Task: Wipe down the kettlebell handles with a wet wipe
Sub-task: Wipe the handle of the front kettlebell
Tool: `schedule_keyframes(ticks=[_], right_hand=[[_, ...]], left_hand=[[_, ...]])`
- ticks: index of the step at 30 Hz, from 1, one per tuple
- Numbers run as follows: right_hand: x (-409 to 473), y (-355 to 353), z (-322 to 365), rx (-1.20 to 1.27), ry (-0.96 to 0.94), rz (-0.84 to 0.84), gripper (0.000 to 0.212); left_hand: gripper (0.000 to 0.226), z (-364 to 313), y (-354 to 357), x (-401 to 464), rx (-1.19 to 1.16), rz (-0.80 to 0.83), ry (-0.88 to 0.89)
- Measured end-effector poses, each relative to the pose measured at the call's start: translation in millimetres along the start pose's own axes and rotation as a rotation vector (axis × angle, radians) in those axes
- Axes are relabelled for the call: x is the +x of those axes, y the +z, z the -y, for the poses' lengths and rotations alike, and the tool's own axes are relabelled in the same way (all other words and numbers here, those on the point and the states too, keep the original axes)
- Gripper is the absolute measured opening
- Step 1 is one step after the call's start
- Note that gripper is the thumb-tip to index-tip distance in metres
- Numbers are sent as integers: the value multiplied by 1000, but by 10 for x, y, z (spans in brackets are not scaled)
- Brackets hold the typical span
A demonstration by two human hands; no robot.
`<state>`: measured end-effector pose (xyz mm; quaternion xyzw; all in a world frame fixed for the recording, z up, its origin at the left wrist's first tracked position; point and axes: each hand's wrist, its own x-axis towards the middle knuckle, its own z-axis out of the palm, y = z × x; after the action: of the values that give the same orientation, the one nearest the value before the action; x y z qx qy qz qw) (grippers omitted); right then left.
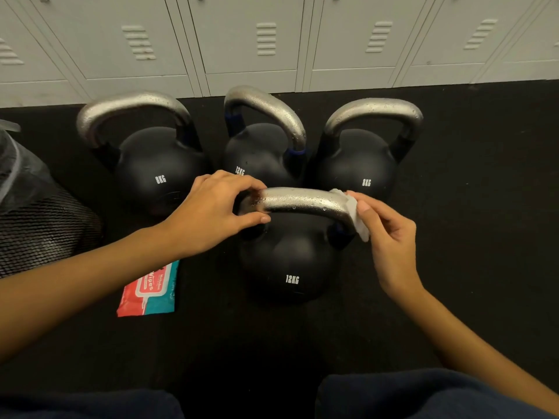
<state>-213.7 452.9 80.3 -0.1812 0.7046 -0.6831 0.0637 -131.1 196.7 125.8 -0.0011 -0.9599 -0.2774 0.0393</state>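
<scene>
- Four kettlebells stood on the black floor: three in a back row before the lockers, one alone in front, nearest the person.
- Back row, left to right: an 8KG kettlebell, a 12KG kettlebell and a second 8KG kettlebell. Two units of each weight were therefore counted.
- The front 12KG kettlebell stood upright, its silver handle running left to right and beaded with droplets. Droplets also showed on the three rear handles.
- The left hand gripped the left end of the front handle, fingers curled over the top and thumb beneath.
- The right hand pinched one white wet wipe between thumb and fingertips, the wipe pressed against the right bend of the same handle.
- One pack of wipes, red and teal, lay flat on the floor just left of the front kettlebell, partly covered by the left forearm.
- One dark mesh object sat at the left edge; its nature could not be determined.
- At least five locker doors with louvred vents were in view along the wall.
- Two knees in dark trousers showed at the bottom edge.
</scene>
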Motion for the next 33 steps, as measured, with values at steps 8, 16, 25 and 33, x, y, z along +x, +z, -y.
schedule_keyframes(ticks=[8, 16, 25, 33], right_hand=[[97, 8, 13, -23, 59, -26, 27], [-11, 141, 84, -118, -134, -18, 24], [-59, 53, -28, -56, 24, -112, 26], [178, 259, 212, -193, -102, 14, 22]], left_hand=[[47, -23, 11, 12, -51, -2, -34], [47, -55, -12, 11, -71, 24, -56], [46, -42, -25, 25, -81, 26, -60], [46, -51, -17, 14, -93, 26, -76]])
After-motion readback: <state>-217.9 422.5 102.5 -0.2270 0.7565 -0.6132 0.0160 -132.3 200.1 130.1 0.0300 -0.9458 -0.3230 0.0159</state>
